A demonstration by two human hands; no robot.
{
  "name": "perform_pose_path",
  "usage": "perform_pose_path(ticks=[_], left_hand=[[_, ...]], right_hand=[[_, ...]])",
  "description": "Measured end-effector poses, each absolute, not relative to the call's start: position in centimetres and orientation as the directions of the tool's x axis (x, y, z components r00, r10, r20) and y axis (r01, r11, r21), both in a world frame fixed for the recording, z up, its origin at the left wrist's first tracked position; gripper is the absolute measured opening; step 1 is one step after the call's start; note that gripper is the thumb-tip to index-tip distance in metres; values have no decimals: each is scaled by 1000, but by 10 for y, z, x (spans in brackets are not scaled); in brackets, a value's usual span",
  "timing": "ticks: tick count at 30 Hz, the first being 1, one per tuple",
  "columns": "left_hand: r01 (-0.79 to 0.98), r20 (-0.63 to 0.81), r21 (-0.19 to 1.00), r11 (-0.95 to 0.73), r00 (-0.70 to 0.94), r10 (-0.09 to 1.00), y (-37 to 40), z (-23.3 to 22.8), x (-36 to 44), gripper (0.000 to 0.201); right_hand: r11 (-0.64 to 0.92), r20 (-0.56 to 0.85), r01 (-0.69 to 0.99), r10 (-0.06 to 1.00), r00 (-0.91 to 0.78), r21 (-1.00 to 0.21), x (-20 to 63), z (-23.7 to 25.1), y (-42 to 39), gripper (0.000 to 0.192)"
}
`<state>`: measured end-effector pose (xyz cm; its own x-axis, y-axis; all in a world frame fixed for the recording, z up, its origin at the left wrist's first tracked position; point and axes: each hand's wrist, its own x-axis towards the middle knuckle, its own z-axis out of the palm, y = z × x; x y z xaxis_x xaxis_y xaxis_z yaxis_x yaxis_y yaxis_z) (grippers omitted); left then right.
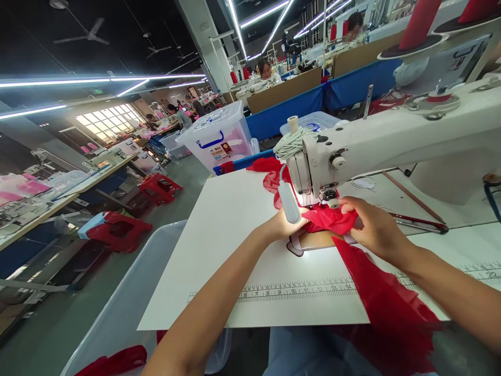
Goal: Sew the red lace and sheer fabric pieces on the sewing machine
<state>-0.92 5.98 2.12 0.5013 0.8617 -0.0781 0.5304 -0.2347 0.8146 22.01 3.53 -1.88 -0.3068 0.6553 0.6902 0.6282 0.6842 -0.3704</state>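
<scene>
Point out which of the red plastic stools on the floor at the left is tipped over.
The nearer red stool, beside the grey bin, lies tipped on its side, its hollow underside showing. The farther red stool stands upright on its legs.
</scene>
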Motion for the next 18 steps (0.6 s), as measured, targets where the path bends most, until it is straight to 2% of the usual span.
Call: perform_pose_path(ticks=[2, 5, 8, 12, 14, 18], left_hand=[[530, -94, 806, -264, 555, 827, 60, 22, -8, 25], [541, -119, 784, -304, 612, 782, 59, 26, -8, 23], [557, -145, 765, -324, 639, 756, 59, 31, -9, 22], [553, -187, 768, -322, 675, 714, 56, 39, -14, 13], [559, -198, 769, -312, 671, 715, 52, 42, -16, 8], [554, -190, 790, -261, 627, 756, 44, 39, -13, 19]], right_hand=[[710, 671, 642, 629, -392, -290, 219, -19, 36, 36], [743, 676, 628, 586, -446, -230, 215, -18, 35, 17], [785, 710, 508, 580, -399, -356, 210, -15, 33, 15], [725, 602, 402, 689, -403, -560, 207, -7, 30, 24], [677, 549, 415, 735, -398, -607, 206, -2, 29, 33], [646, 521, 405, 763, -384, -647, 205, 3, 27, 39]])
